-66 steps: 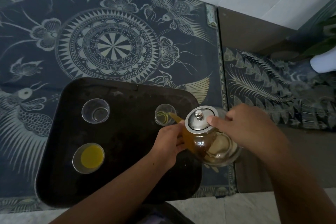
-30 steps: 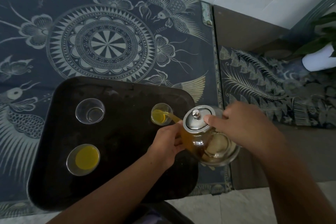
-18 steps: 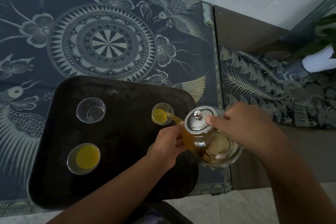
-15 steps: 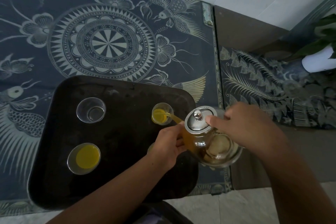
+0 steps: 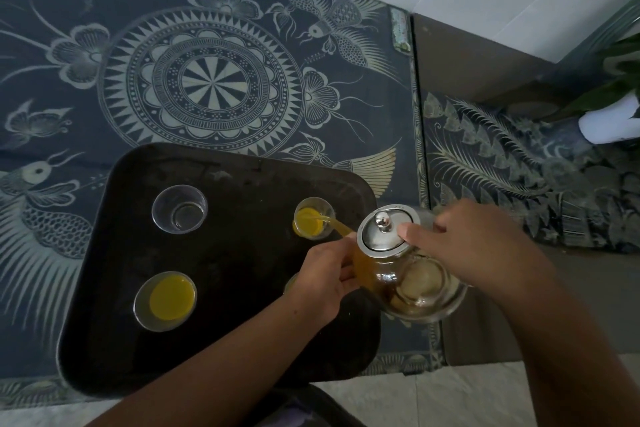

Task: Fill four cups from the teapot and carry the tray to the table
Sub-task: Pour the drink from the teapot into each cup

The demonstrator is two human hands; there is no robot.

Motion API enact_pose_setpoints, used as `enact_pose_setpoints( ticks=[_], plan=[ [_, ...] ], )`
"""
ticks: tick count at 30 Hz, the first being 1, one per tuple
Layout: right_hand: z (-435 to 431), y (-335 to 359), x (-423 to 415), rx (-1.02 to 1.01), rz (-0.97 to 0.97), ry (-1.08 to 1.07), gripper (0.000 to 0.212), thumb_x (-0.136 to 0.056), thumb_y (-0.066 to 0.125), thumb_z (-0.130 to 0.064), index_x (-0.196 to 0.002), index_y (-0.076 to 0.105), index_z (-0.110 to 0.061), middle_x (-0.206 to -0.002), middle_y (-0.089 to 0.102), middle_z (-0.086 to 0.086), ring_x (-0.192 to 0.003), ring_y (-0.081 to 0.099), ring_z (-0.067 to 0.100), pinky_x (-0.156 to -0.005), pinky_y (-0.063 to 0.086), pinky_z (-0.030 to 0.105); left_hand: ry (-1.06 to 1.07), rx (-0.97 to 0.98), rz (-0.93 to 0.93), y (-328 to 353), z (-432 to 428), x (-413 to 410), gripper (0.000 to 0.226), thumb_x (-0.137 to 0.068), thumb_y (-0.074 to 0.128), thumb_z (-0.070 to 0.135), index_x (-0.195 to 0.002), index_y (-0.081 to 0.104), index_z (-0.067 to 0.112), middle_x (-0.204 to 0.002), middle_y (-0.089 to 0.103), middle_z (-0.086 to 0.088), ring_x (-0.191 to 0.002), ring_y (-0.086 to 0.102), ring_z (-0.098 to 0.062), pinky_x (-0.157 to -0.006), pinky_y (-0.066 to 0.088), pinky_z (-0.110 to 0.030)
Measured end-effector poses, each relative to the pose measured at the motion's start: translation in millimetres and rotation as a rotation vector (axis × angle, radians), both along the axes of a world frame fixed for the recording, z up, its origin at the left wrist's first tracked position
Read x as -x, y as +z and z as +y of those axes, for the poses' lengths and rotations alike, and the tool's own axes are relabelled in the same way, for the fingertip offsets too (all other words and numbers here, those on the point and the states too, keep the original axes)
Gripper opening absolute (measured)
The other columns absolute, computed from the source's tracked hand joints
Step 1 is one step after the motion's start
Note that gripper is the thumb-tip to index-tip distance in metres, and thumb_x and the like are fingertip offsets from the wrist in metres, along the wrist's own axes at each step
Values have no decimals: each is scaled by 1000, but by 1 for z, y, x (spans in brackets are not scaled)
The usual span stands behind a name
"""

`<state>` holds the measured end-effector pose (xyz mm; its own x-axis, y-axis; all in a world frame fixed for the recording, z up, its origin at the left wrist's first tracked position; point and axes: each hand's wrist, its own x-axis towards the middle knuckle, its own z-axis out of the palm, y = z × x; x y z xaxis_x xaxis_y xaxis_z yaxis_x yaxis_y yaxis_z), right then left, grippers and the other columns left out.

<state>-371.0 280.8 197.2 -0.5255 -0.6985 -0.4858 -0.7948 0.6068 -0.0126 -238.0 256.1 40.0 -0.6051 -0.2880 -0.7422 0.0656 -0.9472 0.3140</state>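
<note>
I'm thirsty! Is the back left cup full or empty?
Empty. The back left cup shows its clear glass bottom, with no yellow tea inside.

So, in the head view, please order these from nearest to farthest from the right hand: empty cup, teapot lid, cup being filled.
1. Teapot lid, touched by fingers of the right hand.
2. Cup being filled, left of the teapot, on the right part of the tray.
3. Empty cup, in the tray's far-left part.

The table (image 5: 86,10), draped in blue bird-and-flower cloth (image 5: 207,87), bears a dark tray (image 5: 242,288) at its near edge.
</note>
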Motion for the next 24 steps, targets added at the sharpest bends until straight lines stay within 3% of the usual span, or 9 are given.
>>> enact_pose_setpoints(
  ticks=[5, 12, 14, 16, 19, 21, 24],
  plan=[
    [5, 1, 1, 18, -20, 6, 60, -82, 60, -65, -54, 43, -15, -49, 37, 0, -43, 34, 12, -52, 32, 30, -27, 26, -8, 2, 0, -2, 31, -103, 55, 26, -119, 73, 8, -117, 75, -18, -116, 69, -36, -103, 54, -48],
    [20, 1, 3, 97, -92, -47, 58, -83, 61, -60, -56, 50, -10, -53, 39, 6, -49, 37, 16, -53, 30, 30, -47, 104, -31, 8, -6, -8, 26, -103, 56, 23, -114, 74, 7, -108, 78, -16, -107, 73, -34, -90, 60, -44],
    [25, 2, 4, 107, -117, -80, 65, -84, 61, -61, -59, 54, -1, -55, 46, 12, -51, 42, 18, -55, 36, 31, -49, 128, -39, 11, -6, -9, 28, -104, 55, 25, -114, 72, 5, -106, 78, -16, -103, 75, -32, -86, 61, -41],
    [29, 3, 7, 125, -129, -102, 73, -82, 60, -63, -68, 60, 8, -58, 55, 20, -52, 47, 20, -58, 42, 34, -50, 154, -49, 15, -6, -10, 31, -105, 54, 26, -114, 71, 1, -107, 78, -18, -105, 74, -33, -88, 61, -42],
    [36, 7, 5, 154, -155, -116, 83, -71, 55, -75, -72, 64, 8, -62, 62, 23, -50, 52, 31, -58, 48, 38, -52, 189, -72, 23, -3, -13, 33, -105, 54, 27, -113, 71, 0, -107, 78, -18, -105, 74, -33, -95, 59, -47],
    [42, 11, 1, 173, -162, -124, 83, -71, 54, -76, -72, 65, 7, -69, 66, 24, -55, 59, 35, -61, 52, 42, -51, 211, -79, 30, 0, -16, 32, -105, 55, 28, -113, 71, 1, -106, 79, -16, -104, 75, -31, -97, 58, -49],
    [50, 18, -4, 213, -169, -137, 72, -78, 59, -67, -71, 68, 3, -67, 68, 20, -56, 65, 29, -59, 48, 34, -46, 271, -89, 42, 7, -26, 32, -105, 55, 29, -114, 72, 4, -104, 80, -13, -100, 76, -27, -94, 59, -44]
  ],
)
